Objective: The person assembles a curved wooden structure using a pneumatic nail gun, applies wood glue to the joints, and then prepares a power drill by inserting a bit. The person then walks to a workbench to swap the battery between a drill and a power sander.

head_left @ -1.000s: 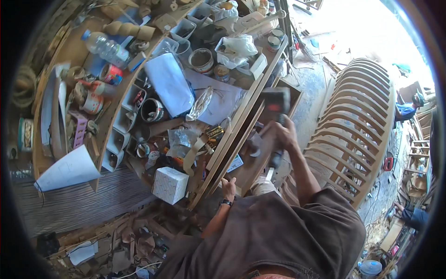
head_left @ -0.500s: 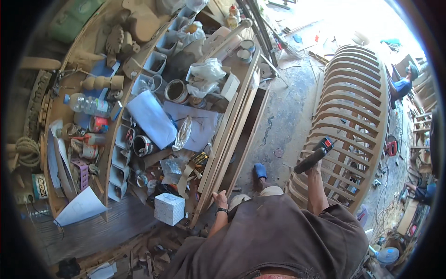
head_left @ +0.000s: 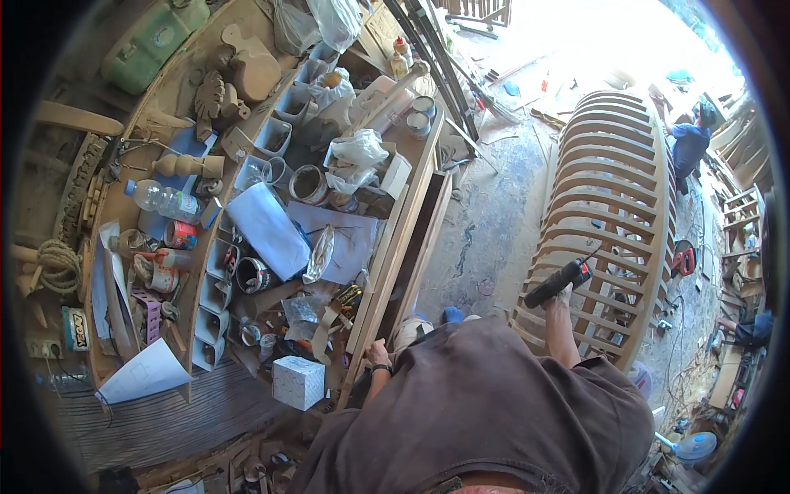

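My right hand (head_left: 560, 297) is wrapped round a black cordless drill with red trim (head_left: 550, 286), its thin bit pointing up and away. The drill is above a long, curved wooden frame of many parallel slats (head_left: 605, 193); I cannot tell whether it touches it. My left hand (head_left: 378, 353), with a dark band at the wrist, is at the near end of the bench's edge boards (head_left: 381, 278). Its fingers are curled toward the wood, and what they may hold is hidden. Below those boards, a long drawer-like opening (head_left: 422, 240) shows a dark inside.
The cluttered bench holds a white box (head_left: 299, 382), paper sheets (head_left: 268, 230), tins (head_left: 309, 184) and a plastic bottle (head_left: 162, 200). Beyond the frame, another person (head_left: 690, 146) crouches near a red power tool (head_left: 683, 259). A cable (head_left: 690, 350) crosses the floor at right.
My left hand has gone lower against the bench edge, its fingers turned toward it. The drill stays in my right hand. The whole view has shifted, and the other person shows more fully.
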The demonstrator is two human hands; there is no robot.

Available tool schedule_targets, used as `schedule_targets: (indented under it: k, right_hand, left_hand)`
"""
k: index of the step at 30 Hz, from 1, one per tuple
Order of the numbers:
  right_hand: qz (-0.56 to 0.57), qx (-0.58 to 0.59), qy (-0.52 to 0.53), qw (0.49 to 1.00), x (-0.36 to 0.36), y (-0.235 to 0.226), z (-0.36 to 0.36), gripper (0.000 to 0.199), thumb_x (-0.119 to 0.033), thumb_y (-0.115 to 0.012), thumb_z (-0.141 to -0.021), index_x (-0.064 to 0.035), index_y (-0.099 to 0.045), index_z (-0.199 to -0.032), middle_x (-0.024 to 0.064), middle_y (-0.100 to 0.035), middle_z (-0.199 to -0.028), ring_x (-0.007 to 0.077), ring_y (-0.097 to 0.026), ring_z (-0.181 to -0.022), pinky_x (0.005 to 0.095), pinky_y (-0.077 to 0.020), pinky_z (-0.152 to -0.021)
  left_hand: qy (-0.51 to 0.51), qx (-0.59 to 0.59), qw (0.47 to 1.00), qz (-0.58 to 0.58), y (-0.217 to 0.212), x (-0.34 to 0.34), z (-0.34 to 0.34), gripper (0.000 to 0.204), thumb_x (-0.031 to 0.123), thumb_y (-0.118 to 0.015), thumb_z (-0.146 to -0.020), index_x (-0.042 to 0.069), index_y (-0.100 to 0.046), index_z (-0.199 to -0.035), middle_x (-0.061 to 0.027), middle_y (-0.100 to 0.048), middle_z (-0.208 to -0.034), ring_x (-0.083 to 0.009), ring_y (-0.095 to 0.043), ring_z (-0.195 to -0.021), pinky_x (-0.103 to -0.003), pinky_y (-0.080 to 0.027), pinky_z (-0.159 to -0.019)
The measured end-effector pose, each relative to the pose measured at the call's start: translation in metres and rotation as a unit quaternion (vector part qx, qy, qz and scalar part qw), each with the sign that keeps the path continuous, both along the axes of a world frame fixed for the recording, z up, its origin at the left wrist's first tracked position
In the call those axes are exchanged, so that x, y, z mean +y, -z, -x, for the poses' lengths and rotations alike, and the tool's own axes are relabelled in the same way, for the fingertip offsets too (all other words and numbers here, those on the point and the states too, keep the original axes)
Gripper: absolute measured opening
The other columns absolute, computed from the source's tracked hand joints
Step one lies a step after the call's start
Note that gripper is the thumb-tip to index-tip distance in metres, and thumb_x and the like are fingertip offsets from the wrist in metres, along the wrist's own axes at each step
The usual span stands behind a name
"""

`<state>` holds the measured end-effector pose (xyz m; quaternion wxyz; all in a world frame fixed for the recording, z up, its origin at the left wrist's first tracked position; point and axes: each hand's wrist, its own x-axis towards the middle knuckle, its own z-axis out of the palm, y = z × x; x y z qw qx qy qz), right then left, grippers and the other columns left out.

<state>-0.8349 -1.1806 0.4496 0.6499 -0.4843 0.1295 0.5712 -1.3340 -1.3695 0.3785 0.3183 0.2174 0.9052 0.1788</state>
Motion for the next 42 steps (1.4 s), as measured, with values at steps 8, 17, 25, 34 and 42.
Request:
schedule_targets:
  k: [8, 17, 25, 34, 42]
  right_hand:
    - [-0.032, 0.04, 0.015, 0.999, 0.035, -0.02, 0.005, 0.022, -0.037, -0.051, -0.094, -0.0213, -0.053, -0.079, -0.003, -0.051, -0.063, 0.0164, -0.056, -0.053, 0.0344, -0.0496, -0.05]
    - [0.01, -0.008, 0.041, 0.999, 0.028, 0.021, -0.039, 0.02, -0.04, -0.057, -0.09, -0.0221, -0.052, -0.082, -0.0002, -0.052, -0.063, 0.0194, -0.056, -0.054, 0.0373, -0.0507, -0.052]
    - [0.023, 0.045, 0.056, 0.997, 0.073, -0.01, -0.064, 0.021, -0.035, -0.064, -0.085, -0.0178, -0.053, -0.079, 0.0058, -0.055, -0.064, 0.0243, -0.058, -0.055, 0.0411, -0.0527, -0.053]
    - [-0.035, 0.305, 0.071, 0.949, 0.167, -0.022, -0.085, 0.037, -0.041, -0.063, -0.085, -0.0064, -0.05, -0.083, 0.0109, -0.053, -0.072, 0.0248, -0.057, -0.063, 0.0359, -0.0522, -0.061]
    - [-0.073, 0.295, 0.122, 0.945, 0.257, -0.075, -0.113, 0.044, -0.043, -0.063, -0.088, -0.0011, -0.05, -0.089, 0.0101, -0.054, -0.076, 0.0246, -0.058, -0.067, 0.035, -0.0522, -0.068]
  left_hand:
    - [-0.056, -0.086, 0.992, 0.067, -0.003, 0.029, 0.017, 0.044, 0.032, -0.049, -0.088, -0.006, -0.066, -0.104, -0.0325, -0.063, -0.11, -0.042, -0.061, -0.108, -0.046, -0.045, -0.091]
    - [0.245, -0.087, 0.956, 0.137, 0.004, 0.079, 0.039, 0.052, 0.042, -0.046, -0.093, -0.004, -0.065, -0.107, -0.0299, -0.062, -0.11, -0.039, -0.059, -0.111, -0.046, -0.044, -0.091]
    - [0.19, -0.206, 0.959, 0.053, 0.018, 0.205, 0.005, 0.051, 0.043, -0.045, -0.095, -0.004, -0.066, -0.101, -0.0267, -0.065, -0.099, -0.0378, -0.062, -0.101, -0.047, -0.046, -0.082]
    - [0.439, 0.011, 0.897, 0.038, 0.09, 0.343, -0.048, 0.053, 0.044, -0.044, -0.097, -0.002, -0.067, -0.095, -0.0231, -0.068, -0.085, -0.0365, -0.066, -0.09, -0.048, -0.048, -0.073]
    - [0.414, -0.24, 0.877, -0.045, 0.042, 0.618, -0.193, 0.046, 0.036, -0.049, -0.098, -0.006, -0.062, -0.113, -0.0124, -0.067, -0.103, -0.0233, -0.063, -0.098, -0.034, -0.048, -0.09]
